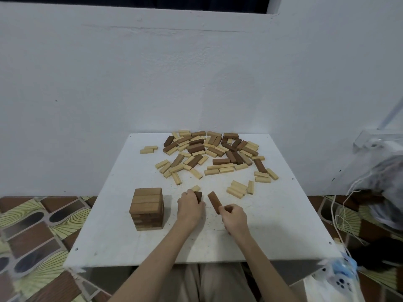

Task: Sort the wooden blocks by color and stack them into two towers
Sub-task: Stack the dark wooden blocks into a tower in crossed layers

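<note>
left hand [190,206] is curling its fingers round a dark block [198,196] near the bench [272,225] middle, while right hand [234,217] is pinching a long brown block [214,201] by its near end. just left, a dark tower [147,209] is standing; mixed loose blocks [209,151] are lying scattered toward the far edge.

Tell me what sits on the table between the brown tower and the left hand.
Nothing: in the head view, only bare white table separates the brown tower from the left hand, which grips a dark block.
</note>
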`<action>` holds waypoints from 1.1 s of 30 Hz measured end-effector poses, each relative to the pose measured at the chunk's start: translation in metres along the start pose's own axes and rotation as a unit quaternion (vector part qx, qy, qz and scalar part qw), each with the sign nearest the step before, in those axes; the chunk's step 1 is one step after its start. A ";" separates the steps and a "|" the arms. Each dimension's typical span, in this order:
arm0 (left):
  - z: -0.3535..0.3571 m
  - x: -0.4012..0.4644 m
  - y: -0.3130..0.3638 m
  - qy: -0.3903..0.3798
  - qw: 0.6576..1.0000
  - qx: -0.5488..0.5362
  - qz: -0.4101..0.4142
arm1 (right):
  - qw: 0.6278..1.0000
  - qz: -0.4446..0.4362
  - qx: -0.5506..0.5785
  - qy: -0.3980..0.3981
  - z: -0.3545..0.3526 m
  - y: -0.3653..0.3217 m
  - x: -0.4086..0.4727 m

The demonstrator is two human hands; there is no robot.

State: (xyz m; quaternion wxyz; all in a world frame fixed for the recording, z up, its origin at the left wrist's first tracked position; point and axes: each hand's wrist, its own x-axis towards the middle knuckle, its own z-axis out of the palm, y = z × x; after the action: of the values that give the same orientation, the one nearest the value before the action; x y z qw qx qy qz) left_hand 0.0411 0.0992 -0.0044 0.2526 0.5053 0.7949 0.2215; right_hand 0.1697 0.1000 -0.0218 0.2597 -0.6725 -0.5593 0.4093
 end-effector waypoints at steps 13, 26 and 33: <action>0.007 -0.003 -0.009 -0.007 0.998 0.025 0.059 | 0.999 -0.007 -0.033 0.013 -0.017 -0.018 -0.017; -0.006 0.009 -0.025 -0.036 0.998 -0.055 0.014 | 0.995 -0.052 -0.042 -0.074 0.006 -0.040 0.005; -0.003 0.010 -0.028 -0.039 0.997 -0.071 0.011 | 0.979 -0.099 -0.175 -0.017 0.021 -0.035 0.010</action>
State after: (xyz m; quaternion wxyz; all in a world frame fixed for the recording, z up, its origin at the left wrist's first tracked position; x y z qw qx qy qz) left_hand 0.0164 0.0967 -0.0205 0.3159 0.5029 0.7611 0.2606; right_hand 0.1336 0.1158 -0.0070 0.1676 -0.6416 -0.6908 0.2883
